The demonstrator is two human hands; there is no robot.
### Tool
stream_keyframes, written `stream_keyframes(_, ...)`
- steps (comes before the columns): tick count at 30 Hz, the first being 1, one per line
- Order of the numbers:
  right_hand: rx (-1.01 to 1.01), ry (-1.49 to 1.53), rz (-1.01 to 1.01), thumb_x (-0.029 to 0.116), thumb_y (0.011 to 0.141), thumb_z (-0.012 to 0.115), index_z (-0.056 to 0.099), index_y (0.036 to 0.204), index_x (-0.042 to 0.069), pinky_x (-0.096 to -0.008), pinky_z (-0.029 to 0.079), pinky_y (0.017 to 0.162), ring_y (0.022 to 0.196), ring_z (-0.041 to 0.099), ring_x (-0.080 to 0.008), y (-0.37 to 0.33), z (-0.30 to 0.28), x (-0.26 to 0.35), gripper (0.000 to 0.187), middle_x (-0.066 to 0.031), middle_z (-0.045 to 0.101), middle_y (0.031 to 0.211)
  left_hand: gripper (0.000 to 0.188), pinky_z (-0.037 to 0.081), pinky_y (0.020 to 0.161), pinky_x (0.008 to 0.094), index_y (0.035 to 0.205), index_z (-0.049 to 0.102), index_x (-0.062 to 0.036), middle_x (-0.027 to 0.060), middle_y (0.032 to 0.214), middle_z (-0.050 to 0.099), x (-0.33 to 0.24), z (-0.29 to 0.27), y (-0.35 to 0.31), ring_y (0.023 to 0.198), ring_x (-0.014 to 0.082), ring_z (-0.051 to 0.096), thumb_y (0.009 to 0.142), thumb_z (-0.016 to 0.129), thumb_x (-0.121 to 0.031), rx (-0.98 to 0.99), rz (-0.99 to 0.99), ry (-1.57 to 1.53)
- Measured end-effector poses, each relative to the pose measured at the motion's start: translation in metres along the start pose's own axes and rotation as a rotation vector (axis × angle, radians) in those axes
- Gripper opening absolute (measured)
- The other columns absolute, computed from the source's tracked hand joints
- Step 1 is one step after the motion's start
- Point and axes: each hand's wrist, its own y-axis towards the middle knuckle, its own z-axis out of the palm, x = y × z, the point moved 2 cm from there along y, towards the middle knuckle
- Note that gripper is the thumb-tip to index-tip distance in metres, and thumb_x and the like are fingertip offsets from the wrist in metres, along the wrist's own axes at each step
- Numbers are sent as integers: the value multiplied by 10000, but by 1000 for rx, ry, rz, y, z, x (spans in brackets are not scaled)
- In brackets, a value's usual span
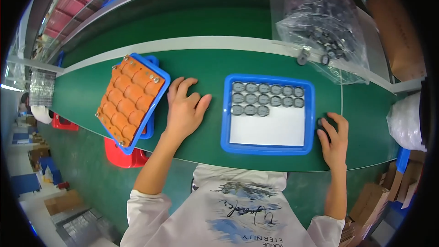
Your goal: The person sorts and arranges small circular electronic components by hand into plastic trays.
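the right hand (334, 138) curls its grip around small dark round parts (321, 123) on the green tabletop (201, 64), just right of the blue tray (268, 114). the left hand (185, 107) lies flat, grip apart and empty. beyond it an orange mould (125, 98) leans; farther off, a clear bag (320, 27).

On a green table (201, 64), the left hand (185, 107) lies palm down between an orange mould (129, 100) stacked on blue trays and a blue tray (268, 148) holding three rows of round grey parts (264, 98). The right hand (334, 139) curls over dark parts just right of that tray. A clear bag (322, 27) of similar parts sits beyond.
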Motion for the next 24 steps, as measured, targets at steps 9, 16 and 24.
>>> stream_keyframes(9,-68,56,72,-33,825,701,708,1047,-13,-431,478,951,1099,589,-343,-6,8,-1,223,-120,646,1156,278,502,906,413,1086,675,-11,142,1096,635,3,-18,-14,1050,347,598,820,752,-41,-53,-36,-231)
stream_keyframes(16,52,-69,15,-32,819,704,700,1008,-16,-421,478,949,1131,570,-349,10,-1,12,190,-125,641,1131,179,492,785,405,894,702,-9,99,935,633,-8,-8,-13,891,306,601,738,789,3,-72,111,-104)
stream_keyframes(24,-100,145,-24,-15,775,759,690,942,-2,-429,509,890,1076,597,-362,21,-9,7,182,-126,661,1112,380,525,840,418,1093,679,-21,131,1043,688,-51,-23,13,986,349,630,728,780,8,57,198,-366)
